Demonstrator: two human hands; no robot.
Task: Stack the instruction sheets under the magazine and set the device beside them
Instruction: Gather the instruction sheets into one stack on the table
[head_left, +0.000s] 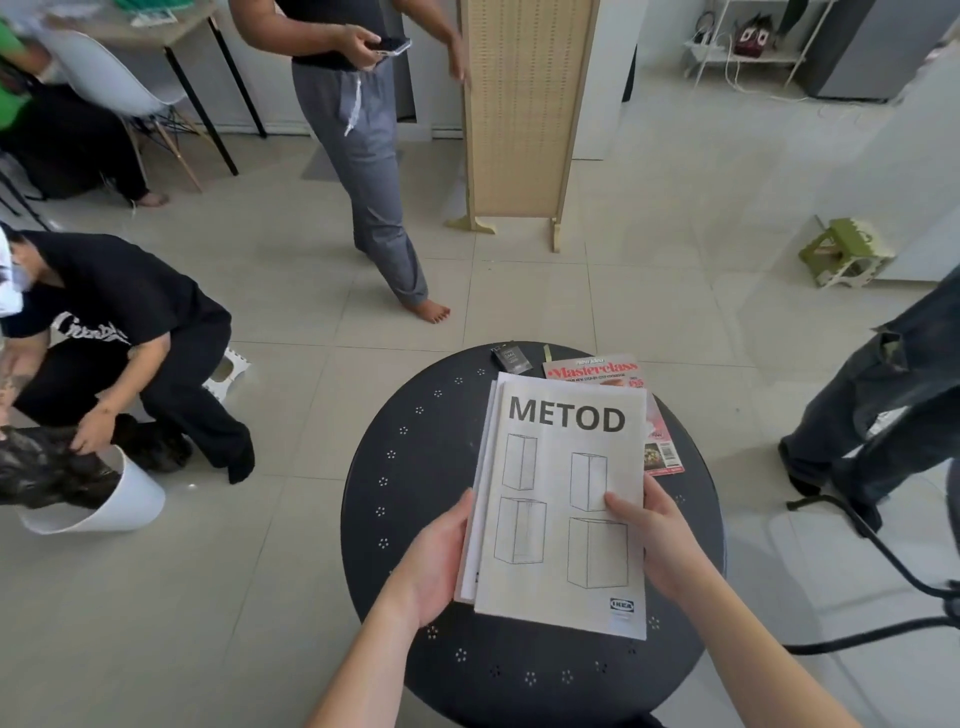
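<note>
Both hands hold the white paper instruction sheets (563, 499), a loose pile topped by a page printed METOD with cabinet drawings, over the round black perforated metal worktop (415, 467). The left hand (436, 566) cups the pile's left edge, while the right hand (657, 540) pinches the right edge, thumb on the top page and fingers hidden beneath. Each grip is thus closed on the paper. I judge the step in hand to be gathering and squaring the sheets. The pink-covered glossy magazine (597, 371) lies flat at the far right, partly covered by the pile, so the next move calls for lifting it and sliding the sheets below. A small dark flat rectangular device (511, 357) rests near the far rim, just left of the magazine.
</note>
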